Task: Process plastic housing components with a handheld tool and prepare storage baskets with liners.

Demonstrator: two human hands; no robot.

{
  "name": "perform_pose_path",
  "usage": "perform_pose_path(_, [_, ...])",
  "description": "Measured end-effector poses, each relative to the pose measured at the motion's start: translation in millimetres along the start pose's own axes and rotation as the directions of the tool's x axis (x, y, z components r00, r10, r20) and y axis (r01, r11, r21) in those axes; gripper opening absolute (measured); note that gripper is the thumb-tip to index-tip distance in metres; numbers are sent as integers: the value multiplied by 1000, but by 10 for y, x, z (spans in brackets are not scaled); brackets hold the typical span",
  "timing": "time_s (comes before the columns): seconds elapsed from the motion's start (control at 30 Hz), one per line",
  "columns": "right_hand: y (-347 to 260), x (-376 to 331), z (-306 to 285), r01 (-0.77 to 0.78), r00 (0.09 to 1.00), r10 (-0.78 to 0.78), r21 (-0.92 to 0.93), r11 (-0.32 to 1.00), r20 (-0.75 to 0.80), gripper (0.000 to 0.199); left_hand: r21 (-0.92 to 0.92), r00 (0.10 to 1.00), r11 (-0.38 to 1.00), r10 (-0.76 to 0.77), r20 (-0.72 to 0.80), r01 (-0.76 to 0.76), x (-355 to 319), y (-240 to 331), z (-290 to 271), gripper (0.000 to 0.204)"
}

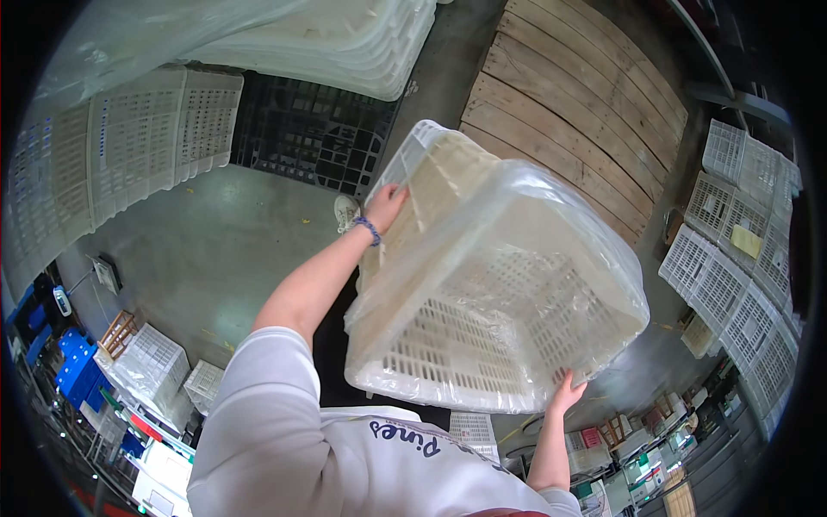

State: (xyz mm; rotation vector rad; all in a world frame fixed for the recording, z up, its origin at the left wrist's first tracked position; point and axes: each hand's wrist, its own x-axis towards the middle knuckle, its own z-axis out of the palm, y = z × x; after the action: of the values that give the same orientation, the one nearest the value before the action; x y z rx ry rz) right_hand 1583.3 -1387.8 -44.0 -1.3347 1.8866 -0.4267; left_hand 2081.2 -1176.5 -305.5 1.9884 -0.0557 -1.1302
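A whitish perforated plastic crate (448, 349), covered in clear plastic film (517, 194), is tilted with its open side toward me. More crate layers (426, 159) in cream and white show behind it, apparently stacked with it. My left hand (386, 207) has its fingers closed on the left edge of these layers, a blue band round the wrist. At the near right corner, my right hand (565, 396) grips the film-covered rim of the crate, thumb on top. The fingers under the rim are hidden.
A wooden pallet (577, 112) lies on the floor beyond the crate. To its left is a black plastic pallet (314, 129), beside stacked white crates (142, 138). Film-wrapped crates (741, 284) line the right side. A blue bin (76, 369) stands at the left.
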Motion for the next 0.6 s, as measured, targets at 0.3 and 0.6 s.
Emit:
perform_pose_path(0.3, [-588,-596,907,173,976,-162,-71,982,145,35,30,999,999,32,-6,-32,433,-821,-1279,45])
perform_pose_path(0.6, [-1394,-1446,1701,179,956,-160,-55,982,247,30,46,989,988,149,20,-150,285,-2461,-2648,39])
